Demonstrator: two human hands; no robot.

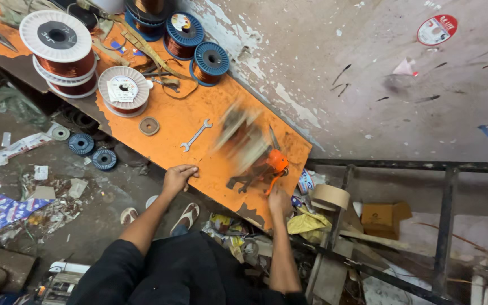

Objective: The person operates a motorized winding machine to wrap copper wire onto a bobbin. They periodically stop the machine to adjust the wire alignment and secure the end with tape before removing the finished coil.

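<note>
Far left I see the large white-flanged spools of copper wire, stacked, glossy and round, on the orange desk, whose paint is chipped and scuffed. Next along, a smaller white spool lies flat, then a flat metal washer just beside it. Blue-flanged copper spools sit up near the peeling wall. A slim steel open-ended spanner lies alone mid-desk. Now my left hand: palm down, fingers spread flat on the desk's near edge, grip holding nothing. Right of it, the winding machine stands on the desk, its upper part a brown-and-copper blur, spinning; its base is dark metal with orange parts. My right hand is at the desk's right corner, closed around the orange crank handle of that machine. Further right, a roll of brown tape and a cardboard box sit among clutter below.
</note>
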